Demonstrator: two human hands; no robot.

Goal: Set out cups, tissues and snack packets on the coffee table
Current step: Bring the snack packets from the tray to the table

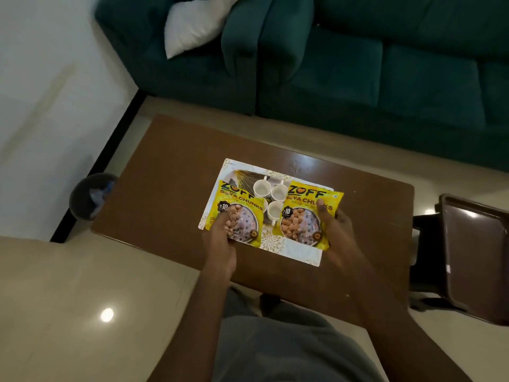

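The left hand (220, 244) gripped a yellow snack packet (242, 208) near its bottom, with the thumb on the front. The right hand (338, 238) gripped a second yellow packet (308, 213) the same way. Both packets were held over the tray (292, 249), one over its left side and one over its right side. I could not tell if they touched the tray.

Between the two packets, three white cups (278, 191) showed in the tray, close together. The left packet hid part of a thing with gold stripes (245, 180) at the far left of the tray. I could not tell what it was. The packets covered much of the tray.

The tray was white with gold flowers and sat on a brown coffee table (165, 188). Beyond the tray stood a dark green sofa (358, 78) with a white pillow (192, 26) on it. Well to the left of the tray, a dark bin (91, 197) stood on the floor by the table corner. To the right of the tray was a brown chair (473, 257). The floor (68, 285) was pale and shiny.
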